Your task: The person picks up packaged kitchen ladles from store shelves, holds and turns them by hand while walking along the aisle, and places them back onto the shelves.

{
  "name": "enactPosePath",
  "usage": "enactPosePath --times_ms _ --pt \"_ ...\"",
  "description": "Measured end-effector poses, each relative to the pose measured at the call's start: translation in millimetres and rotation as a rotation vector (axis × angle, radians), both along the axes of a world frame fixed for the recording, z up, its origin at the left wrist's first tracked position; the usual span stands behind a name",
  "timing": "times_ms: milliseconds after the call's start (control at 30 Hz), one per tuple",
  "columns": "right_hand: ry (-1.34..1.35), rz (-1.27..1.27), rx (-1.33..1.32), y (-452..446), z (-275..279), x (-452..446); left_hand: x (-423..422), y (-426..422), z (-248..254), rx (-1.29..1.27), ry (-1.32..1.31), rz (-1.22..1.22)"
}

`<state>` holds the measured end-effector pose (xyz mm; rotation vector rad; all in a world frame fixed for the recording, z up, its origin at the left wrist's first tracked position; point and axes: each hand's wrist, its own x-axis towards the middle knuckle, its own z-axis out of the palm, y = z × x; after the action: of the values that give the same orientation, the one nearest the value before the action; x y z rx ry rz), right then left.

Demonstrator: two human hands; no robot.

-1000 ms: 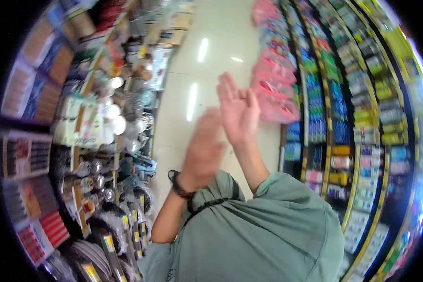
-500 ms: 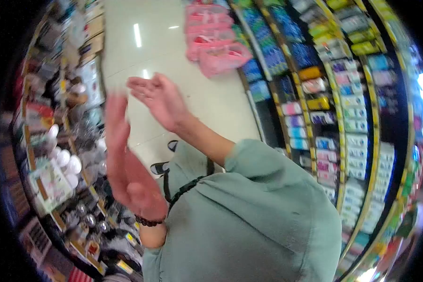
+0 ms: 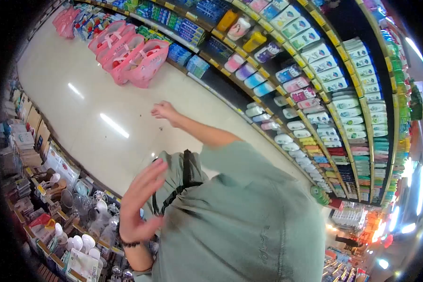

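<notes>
My left hand (image 3: 141, 202) is raised in front of my body at the lower left, wearing a dark beaded bracelet (image 3: 129, 243). Its fingers are stretched out, the thumb stands apart, and nothing is in it. Farther out, my right hand (image 3: 165, 113) hangs over the pale floor (image 3: 94, 110). The fingers there look loosely bent and apart, and I see no object in them. Both hands are well away from the shelves. Nearest to the right hand, though apart from it, are pink bags (image 3: 143, 66) on the floor.
Stocked shelves of bottles (image 3: 317, 54) and toothpaste boxes (image 3: 190, 33) run along the right. On the left, a low shelf carries white ladles (image 3: 88, 243) and other kitchenware. More pink bags (image 3: 66, 22) stand farther down the aisle. Bright lights (image 3: 420, 188) show at the far right.
The view has turned, showing more of the right shelves. My hands, close together before, are now farther apart. The right hand's fingers were straighter.
</notes>
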<state>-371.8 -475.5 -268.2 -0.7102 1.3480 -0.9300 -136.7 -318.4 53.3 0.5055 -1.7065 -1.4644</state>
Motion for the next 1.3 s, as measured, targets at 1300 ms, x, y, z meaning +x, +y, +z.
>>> enactPosePath --times_ms 1300 --pt "0.509 1.874 -0.631 211.5 -10.2 213.2 -21.8 350.9 85.2 -1.049 -0.336 1.792"
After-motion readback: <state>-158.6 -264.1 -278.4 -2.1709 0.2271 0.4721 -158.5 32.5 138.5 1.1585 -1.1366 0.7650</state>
